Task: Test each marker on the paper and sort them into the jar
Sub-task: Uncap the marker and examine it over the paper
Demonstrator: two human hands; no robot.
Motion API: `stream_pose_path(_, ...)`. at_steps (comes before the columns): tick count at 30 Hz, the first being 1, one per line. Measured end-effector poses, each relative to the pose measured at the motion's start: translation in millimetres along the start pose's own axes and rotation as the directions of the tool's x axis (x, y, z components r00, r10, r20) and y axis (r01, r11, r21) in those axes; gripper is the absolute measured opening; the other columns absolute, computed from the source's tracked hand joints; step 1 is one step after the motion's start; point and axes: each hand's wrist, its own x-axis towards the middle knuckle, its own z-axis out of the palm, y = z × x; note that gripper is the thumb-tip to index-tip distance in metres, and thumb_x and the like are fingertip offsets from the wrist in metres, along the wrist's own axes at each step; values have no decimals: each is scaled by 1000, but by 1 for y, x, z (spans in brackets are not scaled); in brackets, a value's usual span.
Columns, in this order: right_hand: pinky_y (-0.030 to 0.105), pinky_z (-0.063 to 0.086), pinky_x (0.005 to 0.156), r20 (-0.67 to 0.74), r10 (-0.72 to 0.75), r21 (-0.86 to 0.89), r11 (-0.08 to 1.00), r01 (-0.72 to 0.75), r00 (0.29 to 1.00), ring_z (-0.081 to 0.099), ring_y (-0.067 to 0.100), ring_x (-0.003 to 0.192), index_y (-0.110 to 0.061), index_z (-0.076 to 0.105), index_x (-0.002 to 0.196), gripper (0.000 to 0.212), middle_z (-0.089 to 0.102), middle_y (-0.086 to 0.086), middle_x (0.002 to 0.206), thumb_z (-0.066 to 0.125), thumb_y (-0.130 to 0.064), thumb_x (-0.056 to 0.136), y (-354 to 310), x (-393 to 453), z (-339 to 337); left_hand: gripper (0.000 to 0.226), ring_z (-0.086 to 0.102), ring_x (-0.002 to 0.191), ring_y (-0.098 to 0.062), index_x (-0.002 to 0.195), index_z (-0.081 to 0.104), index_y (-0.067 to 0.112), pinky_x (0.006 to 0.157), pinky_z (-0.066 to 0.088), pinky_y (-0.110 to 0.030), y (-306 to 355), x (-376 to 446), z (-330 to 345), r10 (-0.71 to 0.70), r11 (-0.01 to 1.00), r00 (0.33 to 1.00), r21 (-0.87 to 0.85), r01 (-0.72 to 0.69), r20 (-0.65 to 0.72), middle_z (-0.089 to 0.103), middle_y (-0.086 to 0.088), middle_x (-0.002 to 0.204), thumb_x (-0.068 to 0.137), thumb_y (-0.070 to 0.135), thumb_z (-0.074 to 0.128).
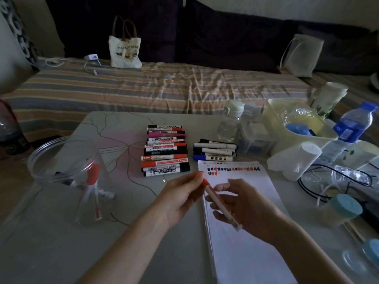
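Note:
My right hand [242, 208] grips the white barrel of a red marker [220, 203] above the left edge of the white paper [246, 232]. My left hand [182, 193] pinches the marker's red cap end. Red, black and blue test scribbles run along the paper's top. A clear plastic jar [69, 171] stands at the left of the table with several markers inside, one with a red cap. A stack of markers [165, 152] lies in the middle of the table. A smaller group of black and blue markers [214, 151] lies to its right.
A clear water bottle [229, 124], a yellow bin [295, 124], a blue-capped bottle [348, 132], white cups, black cables [328, 177] and blue-lidded jars [344, 208] crowd the table's right. A dark bottle [10, 132] stands far left. A striped bed with a tote bag [125, 48] lies behind.

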Motion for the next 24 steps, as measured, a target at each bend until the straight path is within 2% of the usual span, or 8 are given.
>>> stream_pose_path(3,27,55,71,-99,-43,-329,944,8,994,66,19,75,-1,66,100,30,73,14,93,61,-29,91,8,5,-1,18,68,99,-21,105,69,7,96,51,-35,-6,-2,4,78,984,997,162,-74,-18,75,-7,96,89,13,64)
stream_pose_path(7,18,44,56,-148,-148,-585,811,34,978,51,6,55,-12,71,97,25,61,0,66,55,-32,97,17,13,9,18,71,95,-18,108,67,5,85,56,-29,-13,-1,8,143,967,989,222,-129,-46,76,-8,97,94,12,58)
stream_pose_path(11,15,40,49,-163,-274,-728,682,72,948,46,4,50,-14,72,91,27,57,-4,63,53,-33,98,17,21,16,13,73,83,-15,102,68,4,65,56,-18,-14,1,15,139,989,975,67,-129,-176,76,-10,92,93,8,60)
stream_pose_path(15,16,35,44,-57,-488,-938,326,121,871,41,4,42,-13,71,88,33,56,-4,58,51,-37,98,27,18,15,16,71,73,-12,100,70,5,62,54,-18,-15,12,8,92,996,930,32,-86,-356,75,-8,84,92,17,63)
stream_pose_path(17,19,35,44,-50,-487,-958,269,96,872,40,6,42,-12,70,88,33,55,-4,58,51,-37,98,35,7,4,29,69,64,-9,108,67,1,55,54,-20,1,21,-16,127,988,886,-20,-152,-446,72,-8,86,93,25,61)
stream_pose_path(20,17,42,50,-101,-493,-967,253,31,864,48,5,49,-19,62,94,25,58,-6,67,45,-37,101,33,2,-14,19,71,88,-20,108,63,6,73,60,-35,12,18,-32,293,956,876,123,-266,-382,69,-12,100,93,17,59)
stream_pose_path(22,19,48,60,-101,-503,-970,240,27,859,54,5,62,-21,59,103,24,60,-8,78,40,-35,103,31,13,-17,11,67,89,-15,102,64,18,75,58,-32,2,10,-18,401,812,895,528,-248,-196,67,-3,100,93,23,60)
stream_pose_path(24,19,51,70,-74,-526,-970,236,62,847,56,3,74,-23,57,121,25,59,-9,91,41,-29,103,30,21,-16,9,57,86,1,103,61,26,70,48,-14,-13,10,-6,471,491,882,825,-280,19,61,15,95,95,30,58)
